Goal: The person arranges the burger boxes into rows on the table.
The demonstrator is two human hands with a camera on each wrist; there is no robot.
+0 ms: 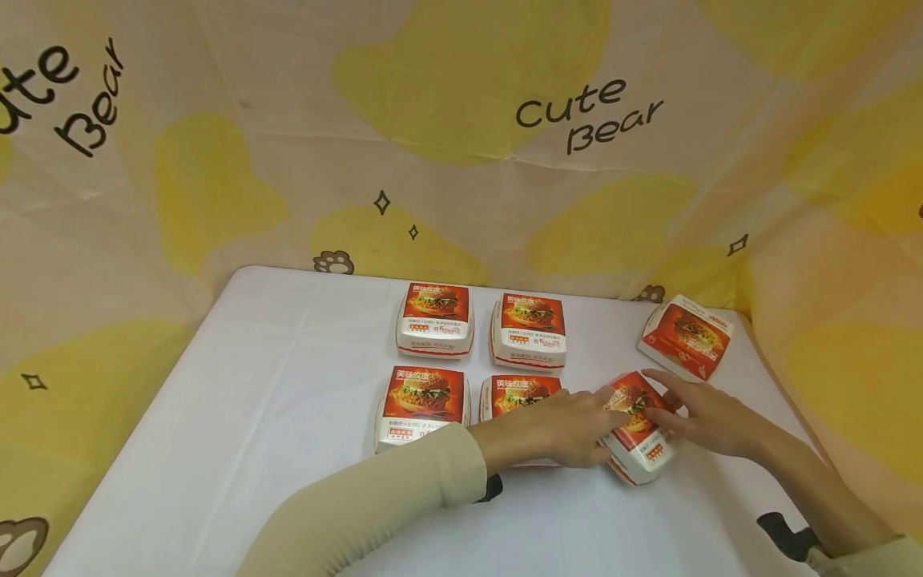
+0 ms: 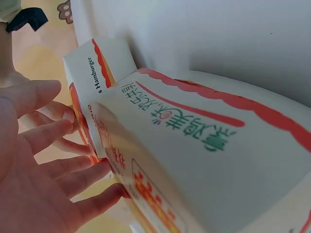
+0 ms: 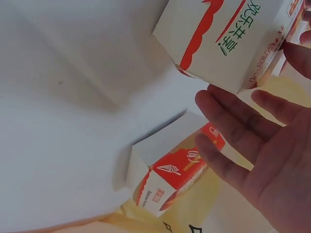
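Both my hands are at a tilted hamburger box (image 1: 638, 457) on the right of the white table. In the head view, the left hand (image 1: 570, 429) reaches across a neighbouring hamburger box (image 1: 497, 389) and lays its fingers over the tilted box's left side. From the right, the right hand (image 1: 710, 417) touches that box with extended fingers at its back and side edges. The left wrist view shows the left hand (image 2: 43, 160) with its fingers fairly straight beside the boxes. In the right wrist view, the right hand (image 3: 262, 141) has loosely spread fingers under the box's corner (image 3: 214, 48).
Three more hamburger boxes stand to the left: back left (image 1: 435, 320), back middle (image 1: 529, 332) and front left (image 1: 421, 409). Another hamburger box (image 1: 687, 336) sits turned at the back right. A yellow-patterned cloth (image 1: 461, 104) hangs behind the white table (image 1: 238, 449).
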